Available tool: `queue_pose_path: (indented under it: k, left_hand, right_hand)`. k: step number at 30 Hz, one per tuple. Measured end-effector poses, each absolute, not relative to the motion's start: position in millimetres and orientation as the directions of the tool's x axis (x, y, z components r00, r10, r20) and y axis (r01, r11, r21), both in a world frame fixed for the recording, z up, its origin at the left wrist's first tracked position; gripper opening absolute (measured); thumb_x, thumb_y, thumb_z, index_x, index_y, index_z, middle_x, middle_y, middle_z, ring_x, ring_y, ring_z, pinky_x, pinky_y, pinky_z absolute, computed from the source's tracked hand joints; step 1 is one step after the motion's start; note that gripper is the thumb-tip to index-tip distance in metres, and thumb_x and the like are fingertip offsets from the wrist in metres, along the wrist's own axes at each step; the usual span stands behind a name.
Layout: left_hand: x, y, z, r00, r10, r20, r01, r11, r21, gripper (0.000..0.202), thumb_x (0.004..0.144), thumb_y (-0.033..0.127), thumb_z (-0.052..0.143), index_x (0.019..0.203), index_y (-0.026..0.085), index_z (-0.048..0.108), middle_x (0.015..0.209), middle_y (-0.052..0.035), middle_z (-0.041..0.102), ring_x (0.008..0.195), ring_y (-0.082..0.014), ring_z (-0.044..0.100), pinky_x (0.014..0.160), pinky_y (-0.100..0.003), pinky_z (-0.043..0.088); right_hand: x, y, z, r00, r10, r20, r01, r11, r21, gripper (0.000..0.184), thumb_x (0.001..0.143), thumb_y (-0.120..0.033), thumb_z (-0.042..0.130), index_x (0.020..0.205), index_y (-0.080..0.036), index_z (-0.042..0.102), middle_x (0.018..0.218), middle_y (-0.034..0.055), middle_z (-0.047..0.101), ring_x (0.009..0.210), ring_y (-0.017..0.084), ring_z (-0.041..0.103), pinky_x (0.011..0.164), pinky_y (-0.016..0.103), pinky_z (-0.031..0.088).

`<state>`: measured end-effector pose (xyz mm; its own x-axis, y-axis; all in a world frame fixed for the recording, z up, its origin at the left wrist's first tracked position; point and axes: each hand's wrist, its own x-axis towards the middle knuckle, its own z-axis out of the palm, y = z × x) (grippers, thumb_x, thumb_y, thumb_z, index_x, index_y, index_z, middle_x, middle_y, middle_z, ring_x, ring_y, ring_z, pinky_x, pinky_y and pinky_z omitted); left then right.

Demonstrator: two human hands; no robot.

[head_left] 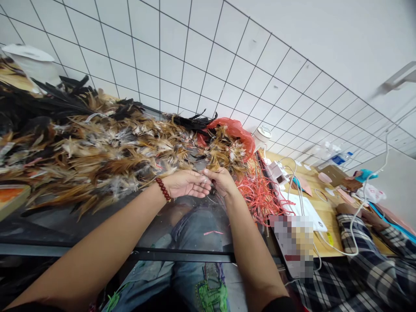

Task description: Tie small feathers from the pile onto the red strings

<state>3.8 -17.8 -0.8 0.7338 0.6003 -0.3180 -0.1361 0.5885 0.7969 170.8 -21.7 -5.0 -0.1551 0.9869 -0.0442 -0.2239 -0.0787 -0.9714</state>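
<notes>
My left hand, with a bracelet of dark red beads at its wrist, meets my right hand over the front part of the dark glossy tabletop. Both thumbs and forefingers are pinched together at one spot. Whatever is between them is too small to make out; a thin pale strand shows just below the right fingers. Brown and tan feathers lie right behind my fingertips. A broad heap of loose brown feathers spreads to the left.
Black feathers lie at the back left near a white container. A red plastic bag and tangled red strands are at right. Beyond are a phone, white cables, a wooden table and another person's plaid sleeve. Wire grid stands behind.
</notes>
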Motion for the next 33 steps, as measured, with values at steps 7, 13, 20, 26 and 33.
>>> queue_pose_path:
  k: [7, 13, 20, 26, 33]
  left_hand:
    - [7.8, -16.9, -3.0, 0.626, 0.688, -0.366, -0.149, 0.567, 0.81, 0.014, 0.074, 0.022, 0.075, 0.076, 0.009, 0.069, 0.067, -0.0055, 0.067, 0.061, -0.0123, 0.065, 0.061, -0.023, 0.055]
    - [8.9, -13.3, -5.7, 0.553, 0.762, -0.336, -0.247, 0.535, 0.808, 0.014, 0.076, 0.02, 0.074, 0.072, 0.008, 0.067, 0.062, -0.005, 0.064, 0.053, -0.0096, 0.06, 0.055, -0.02, 0.052]
    - [9.3, -14.2, -1.7, 0.378, 0.891, -0.25, -0.331, 0.382, 0.863, 0.015, 0.075, 0.02, 0.072, 0.068, 0.008, 0.065, 0.06, -0.0048, 0.062, 0.051, -0.0087, 0.057, 0.053, -0.02, 0.048]
    - [12.1, -17.3, 0.9, 0.253, 0.936, -0.244, -0.162, 0.289, 0.943, 0.019, 0.075, 0.01, 0.061, 0.057, 0.012, 0.06, 0.048, -0.0012, 0.057, 0.044, -0.0093, 0.051, 0.048, -0.022, 0.043]
    - [16.7, -16.5, -0.5, 0.251, 0.958, -0.14, -0.048, 0.157, 0.986, 0.02, 0.069, 0.016, 0.068, 0.05, 0.013, 0.062, 0.048, -0.0025, 0.059, 0.042, -0.0092, 0.05, 0.045, -0.021, 0.04]
  right_hand:
    - [169.1, -21.0, -5.7, -0.129, 0.991, -0.045, -0.157, -0.065, -0.985, 0.033, 0.053, -0.04, 0.085, 0.062, -0.016, 0.065, 0.055, -0.0039, 0.057, 0.051, 0.007, 0.043, 0.053, 0.023, 0.032]
    - [172.7, -14.6, -4.7, 0.009, 0.999, 0.035, -0.234, 0.036, -0.972, 0.034, 0.054, -0.041, 0.083, 0.069, -0.017, 0.063, 0.058, -0.0045, 0.054, 0.053, 0.007, 0.041, 0.054, 0.023, 0.032]
    - [186.2, -13.8, -2.1, 0.221, 0.922, 0.319, 0.146, 0.292, -0.945, 0.023, 0.077, -0.038, 0.062, 0.093, -0.02, 0.063, 0.08, 0.0019, 0.06, 0.072, 0.014, 0.05, 0.068, 0.028, 0.042]
    - [168.2, -38.4, 9.4, -0.574, 0.681, 0.455, 0.754, 0.656, -0.029, 0.046, 0.089, -0.015, 0.044, 0.133, -0.026, 0.052, 0.135, 0.007, 0.055, 0.131, 0.023, 0.036, 0.107, 0.042, 0.021]
    - [180.2, -29.9, 2.5, -0.449, 0.775, 0.446, 0.885, 0.453, 0.103, 0.025, 0.092, -0.02, 0.043, 0.104, -0.024, 0.065, 0.094, 0.0063, 0.066, 0.109, 0.023, 0.046, 0.106, 0.044, 0.016]
